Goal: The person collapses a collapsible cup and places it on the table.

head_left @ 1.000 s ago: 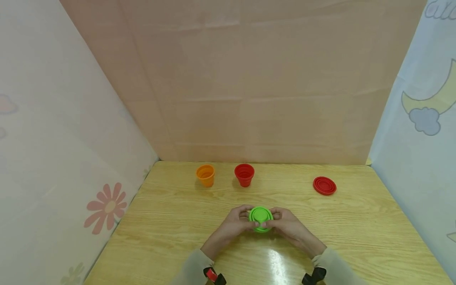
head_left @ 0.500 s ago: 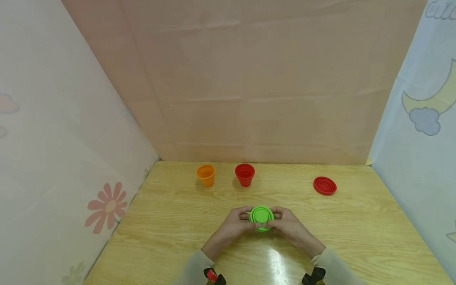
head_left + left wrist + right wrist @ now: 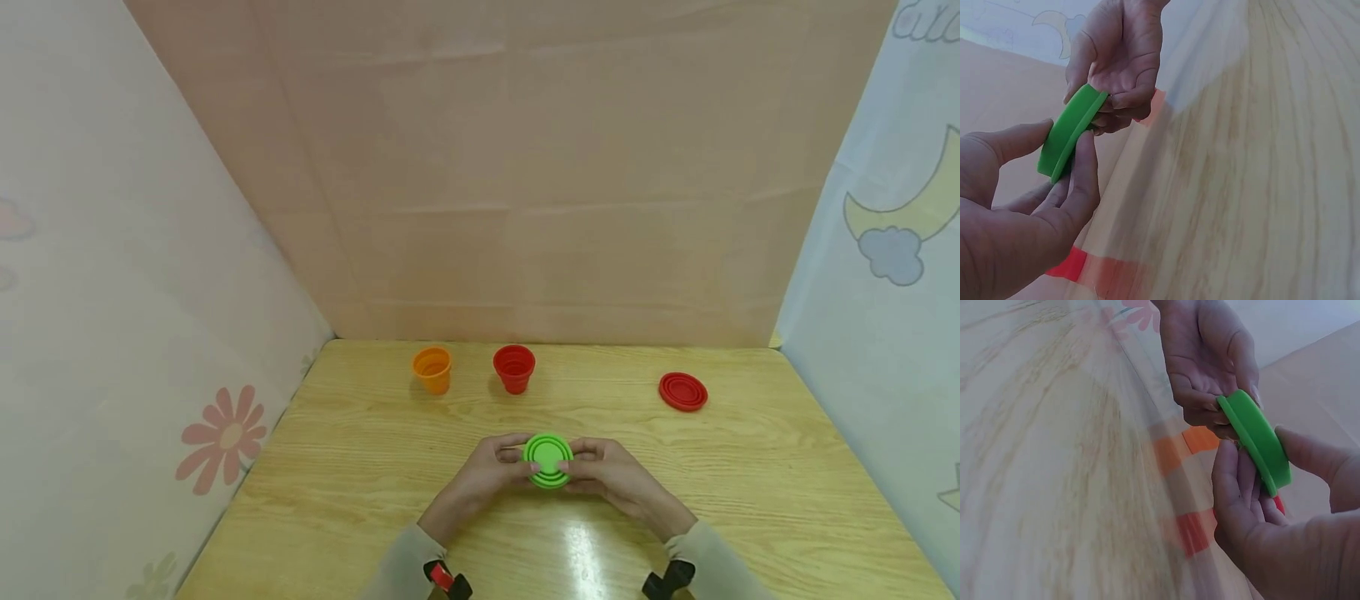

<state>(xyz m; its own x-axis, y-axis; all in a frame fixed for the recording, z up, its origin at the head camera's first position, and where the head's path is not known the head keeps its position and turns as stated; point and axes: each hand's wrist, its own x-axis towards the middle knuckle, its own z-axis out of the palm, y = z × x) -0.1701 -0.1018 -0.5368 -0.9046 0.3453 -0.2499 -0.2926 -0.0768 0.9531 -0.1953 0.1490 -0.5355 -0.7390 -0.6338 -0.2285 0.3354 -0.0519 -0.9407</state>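
Observation:
Between both hands is a green collapsible cup (image 3: 548,454), folded flat into a ringed disc, its base turned towards the head camera. My left hand (image 3: 487,467) pinches its left edge, thumb on the near face and fingers behind. On the opposite edge, my right hand (image 3: 611,473) grips it the same way. In the left wrist view the green cup (image 3: 1069,134) shows side-on as a thick disc with a protruding rim. The right wrist view shows the cup (image 3: 1257,440) held above the table, with fingers of both hands under its rim.
At the back of the wooden table (image 3: 360,467) stand an orange cup (image 3: 432,371) and a red cup (image 3: 514,369), both expanded and upright. A red collapsed cup (image 3: 683,392) lies flat at the back right. A tan sheet (image 3: 525,208) rises behind the table.
The thumbs have moved from the disc's lower edge, where they nearly met, up and apart onto its sides. The raised centre seen earliest now looks flat with its rings. Other cups have stayed put.

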